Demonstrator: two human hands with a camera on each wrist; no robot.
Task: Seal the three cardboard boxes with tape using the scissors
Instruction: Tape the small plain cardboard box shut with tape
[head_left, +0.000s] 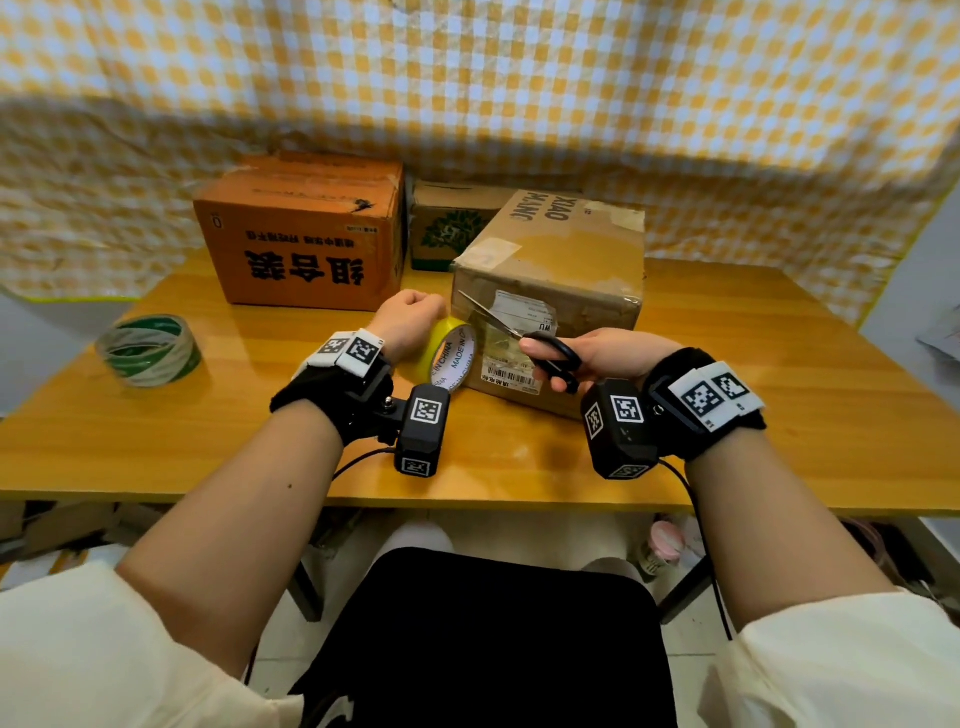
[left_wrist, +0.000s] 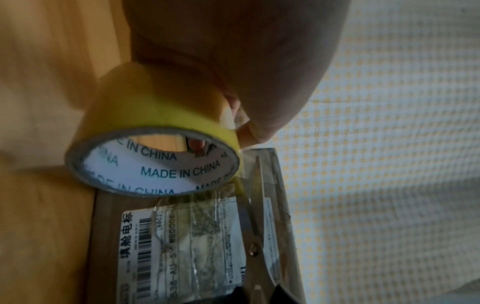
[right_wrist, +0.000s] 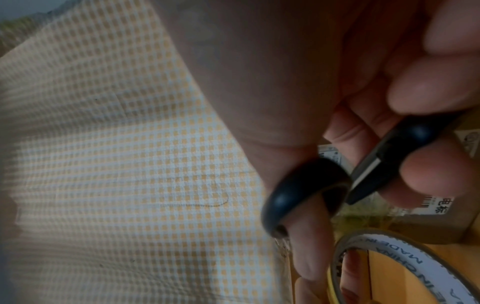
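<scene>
My left hand (head_left: 410, 317) grips a yellow tape roll (head_left: 448, 353) (left_wrist: 161, 131) (right_wrist: 405, 265) held against the front face of the nearest brown cardboard box (head_left: 561, 260) (left_wrist: 109, 236). A clear strip runs from the roll onto the box front. My right hand (head_left: 597, 353) holds black-handled scissors (head_left: 524, 338) (right_wrist: 337, 181), thumb and fingers through the loops. Their steel blades (left_wrist: 253, 216) stand slightly apart beside the tape strip, over the shipping label (head_left: 511, 371). An orange box (head_left: 306, 234) and a small box with a green tree print (head_left: 452, 228) stand behind.
A second roll of green-and-white tape (head_left: 150, 351) lies on the wooden table (head_left: 753, 374) at the left. A yellow-checked cloth (head_left: 467, 78) hangs behind the boxes. The table's front edge (head_left: 493, 501) is close to my lap.
</scene>
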